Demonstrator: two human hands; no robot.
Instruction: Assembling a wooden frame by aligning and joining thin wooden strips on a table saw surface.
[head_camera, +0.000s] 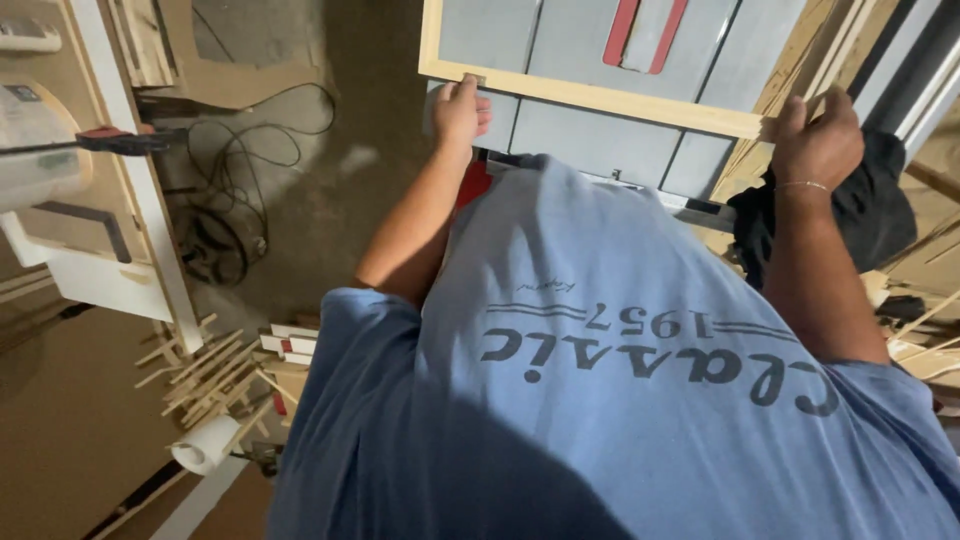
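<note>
A light wooden frame (600, 97) lies on the grey top of a table saw (590, 140) with a red insert (645, 33). My left hand (460, 108) grips the frame's near rail close to its left corner. My right hand (817, 140), with a thin bracelet at the wrist, is closed on the right end of the same rail. My blue printed T-shirt (600, 400) fills the lower part of the view and hides the saw's front edge.
Black cables (235, 190) lie coiled on the floor at left. Thin wooden strips (210, 375) and a white roll (205, 445) are piled at lower left. A clamp with a red handle (110, 140) sits on white boards. A dark cloth (880, 205) and more wooden strips are at right.
</note>
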